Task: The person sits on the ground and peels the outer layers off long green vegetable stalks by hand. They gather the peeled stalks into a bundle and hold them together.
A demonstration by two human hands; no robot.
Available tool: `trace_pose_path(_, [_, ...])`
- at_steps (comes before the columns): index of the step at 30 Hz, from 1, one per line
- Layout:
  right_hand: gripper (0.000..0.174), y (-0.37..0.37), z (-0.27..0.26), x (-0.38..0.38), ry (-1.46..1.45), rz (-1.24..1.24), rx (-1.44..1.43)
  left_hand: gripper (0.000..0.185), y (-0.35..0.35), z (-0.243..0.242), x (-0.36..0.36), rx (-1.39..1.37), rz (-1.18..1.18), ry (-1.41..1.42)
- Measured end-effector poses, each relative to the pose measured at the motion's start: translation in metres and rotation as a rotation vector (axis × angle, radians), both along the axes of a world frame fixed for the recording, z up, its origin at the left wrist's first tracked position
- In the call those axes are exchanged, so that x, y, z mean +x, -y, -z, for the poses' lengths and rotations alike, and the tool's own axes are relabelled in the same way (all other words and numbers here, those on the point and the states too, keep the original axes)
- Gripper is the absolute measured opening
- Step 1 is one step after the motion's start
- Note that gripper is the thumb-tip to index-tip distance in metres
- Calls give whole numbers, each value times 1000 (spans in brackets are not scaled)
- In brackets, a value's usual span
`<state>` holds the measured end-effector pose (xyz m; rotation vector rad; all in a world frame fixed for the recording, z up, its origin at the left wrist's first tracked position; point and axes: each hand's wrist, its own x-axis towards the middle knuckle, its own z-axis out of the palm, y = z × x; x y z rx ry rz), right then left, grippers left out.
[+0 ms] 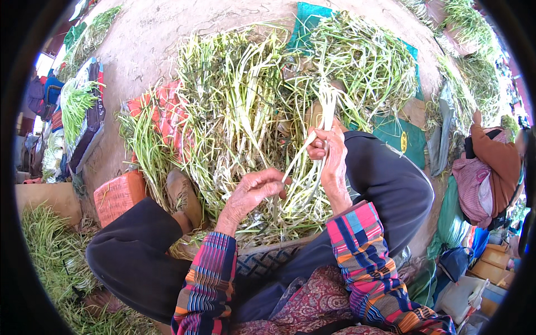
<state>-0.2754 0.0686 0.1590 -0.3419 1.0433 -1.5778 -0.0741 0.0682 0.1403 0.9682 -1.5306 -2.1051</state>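
My right hand (331, 148) grips a small bunch of long leafy vegetable stalks (328, 98), white where I hold them and pale green further out. Their loose leaves fan out beyond the fist. From this bunch a single pale green strand (298, 157) slants down to my left hand (256, 190), which pinches it between thumb and fingers. Beneath both hands lies a tangle of trimmed leaves (305, 205). A heap of similar stalks (243, 100) spreads just ahead, some laid with white ends towards me.
My bent legs (381, 176) frame the heap, with a shoe (182, 192) at its left edge. Another pile (368, 63) rests on green sheeting (400, 140). An orange-red wrapped block (120, 197) stands at left. A person in a brown sleeve (496, 167) sits at right.
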Motion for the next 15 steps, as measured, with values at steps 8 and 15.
trace_pose_path(8, [10,2,9,-14,-22,227,66,22,-7,30,13,142,-342,-92])
trace_pose_path(15, [14,-1,20,-20,62,339,-131,19,3,23,13,300,-756,-324])
